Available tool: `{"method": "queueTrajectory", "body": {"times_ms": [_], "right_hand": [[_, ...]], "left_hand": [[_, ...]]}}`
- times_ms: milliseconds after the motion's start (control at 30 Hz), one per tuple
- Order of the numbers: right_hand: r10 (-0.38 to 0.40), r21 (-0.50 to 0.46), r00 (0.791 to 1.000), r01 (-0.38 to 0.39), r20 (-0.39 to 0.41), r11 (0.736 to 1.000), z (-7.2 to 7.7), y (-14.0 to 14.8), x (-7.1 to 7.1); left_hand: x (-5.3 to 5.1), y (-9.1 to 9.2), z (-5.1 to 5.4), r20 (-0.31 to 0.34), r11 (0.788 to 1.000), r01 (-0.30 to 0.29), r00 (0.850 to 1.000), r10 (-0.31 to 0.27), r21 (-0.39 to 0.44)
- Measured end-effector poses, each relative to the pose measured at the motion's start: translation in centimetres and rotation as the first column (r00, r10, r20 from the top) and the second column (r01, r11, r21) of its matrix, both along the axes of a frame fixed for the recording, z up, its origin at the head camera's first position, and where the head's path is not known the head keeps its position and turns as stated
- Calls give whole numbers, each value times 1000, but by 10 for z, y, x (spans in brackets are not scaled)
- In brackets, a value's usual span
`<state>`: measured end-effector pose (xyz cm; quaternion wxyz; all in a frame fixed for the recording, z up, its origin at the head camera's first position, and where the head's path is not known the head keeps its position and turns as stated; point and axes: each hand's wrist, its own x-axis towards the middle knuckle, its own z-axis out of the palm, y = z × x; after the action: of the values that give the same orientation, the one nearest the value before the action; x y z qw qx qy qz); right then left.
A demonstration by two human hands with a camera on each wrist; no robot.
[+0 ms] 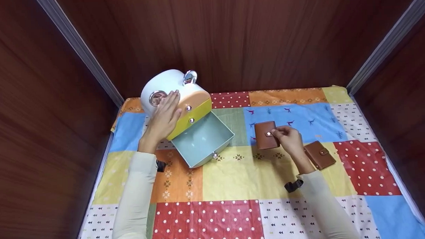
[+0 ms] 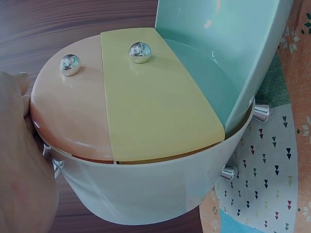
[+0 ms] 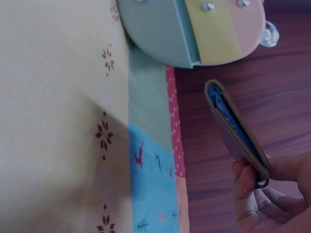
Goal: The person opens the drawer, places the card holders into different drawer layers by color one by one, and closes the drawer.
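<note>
My left hand [image 1: 163, 117] rests with straight fingers on top of a small white drawer box [image 1: 170, 80], which has a rounded body and silver knobs. Its lowest drawer, pale green [image 1: 202, 139], is pulled out, and no contents show inside. The orange drawer [image 2: 73, 111] and the yellow drawer [image 2: 155, 102] are closed. To the right, my right hand [image 1: 289, 139] pinches a brown snap wallet [image 1: 264, 135] by its edge, raised above the cloth. In the right wrist view the wallet [image 3: 235, 128] is seen edge-on, with bluish inner sleeves. A second brown wallet [image 1: 319, 154] lies beside my right wrist.
A patchwork-patterned cloth [image 1: 232, 179] covers the table. Dark wood panels [image 1: 231, 41] stand behind and on both sides, with the drawer box near the back panel. Short silver feet [image 2: 262, 112] show under the box.
</note>
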<state>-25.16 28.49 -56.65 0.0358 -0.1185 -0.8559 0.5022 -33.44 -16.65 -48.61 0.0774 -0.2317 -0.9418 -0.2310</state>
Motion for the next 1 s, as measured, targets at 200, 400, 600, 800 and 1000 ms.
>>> {"method": "queueTrajectory", "body": {"times_ms": [200,400,600,800,1000], "right_hand": [[13,-15,999,-13,-30,1000,2,-6,-6],[16,-27,999,-17,-32,1000,5,-14,-9],[13,-35,999,-14,-37,999,8,-22,-12],[24,-47,998,-27,-65,999,11,-28,-15],[34,-50,996,-38,-78,998,11,-33,-18]], "left_hand": [[0,0,0,-1,1000,5,1000,-5,7],[0,0,0,5,1000,7,1000,-7,6],[0,-1,-1,0,1000,2,1000,-2,16],[-1,0,-1,-13,1000,0,1000,1,30],[0,0,-2,8,1000,-5,1000,5,25]]}}
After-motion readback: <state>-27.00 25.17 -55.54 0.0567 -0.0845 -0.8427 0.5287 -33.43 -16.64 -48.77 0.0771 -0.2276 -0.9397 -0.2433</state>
